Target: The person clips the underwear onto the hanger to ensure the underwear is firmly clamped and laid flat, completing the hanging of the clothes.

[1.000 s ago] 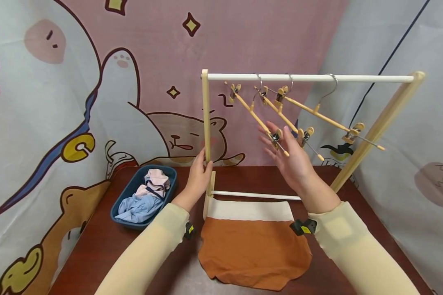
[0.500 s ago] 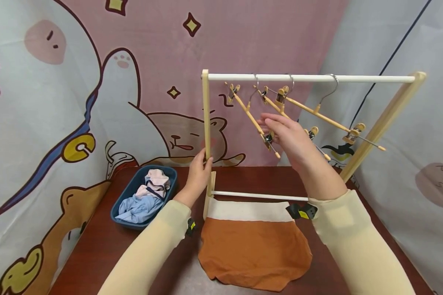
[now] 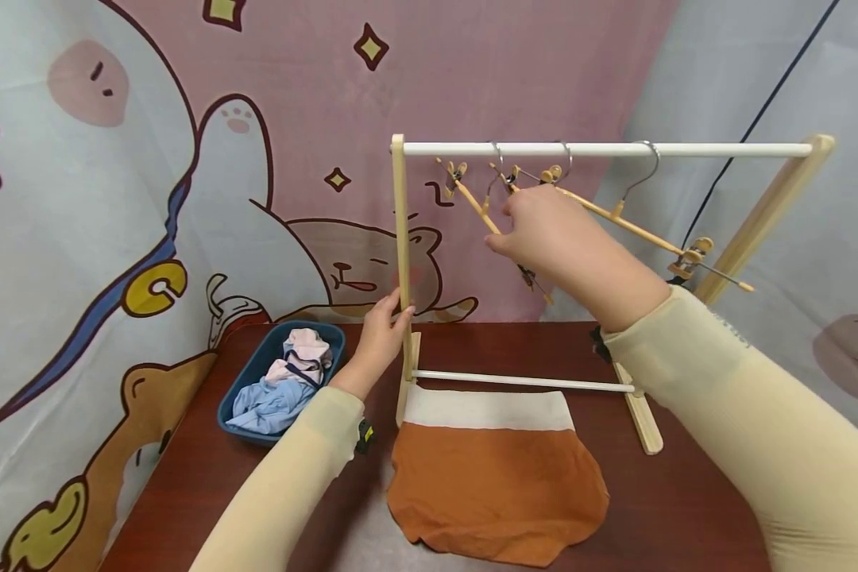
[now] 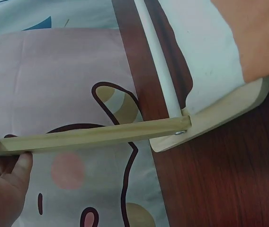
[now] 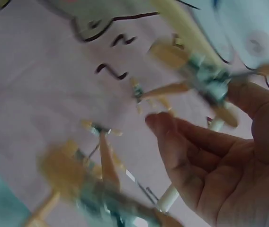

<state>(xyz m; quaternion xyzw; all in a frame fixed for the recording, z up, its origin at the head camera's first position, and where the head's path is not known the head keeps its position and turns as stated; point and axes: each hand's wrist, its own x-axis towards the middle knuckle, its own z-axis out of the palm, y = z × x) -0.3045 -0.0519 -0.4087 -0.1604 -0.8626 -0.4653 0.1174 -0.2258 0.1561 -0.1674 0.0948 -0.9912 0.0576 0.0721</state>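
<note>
My left hand [image 3: 377, 342] grips the left post [image 3: 402, 230] of a small wooden clothes rack, thumb on one side and fingers on the other. Its post [image 4: 101, 135] also crosses the left wrist view. Under the white top bar [image 3: 457, 148], my right hand [image 3: 565, 238] reaches in among three clip hangers. The left hanger [image 3: 474, 200] hangs beside its thumb; the middle one is mostly hidden behind the hand. The right hanger [image 3: 636, 230] hangs apart. In the right wrist view, loosely bent fingers [image 5: 172, 146] sit between blurred clips [image 5: 210, 82] and hold nothing visible.
An orange garment with a white band [image 3: 496, 485] lies flat before the rack. A blue basket [image 3: 229, 397] with pink and light-blue clothes stands at the left on the dark red table [image 3: 179, 485]. A low white bar [image 3: 522, 381] joins the rack's feet.
My right hand has turned from palm-up by the left hanger's front clip to back-up, higher among the hangers. The left hanger swung slightly. My left hand stays on the post.
</note>
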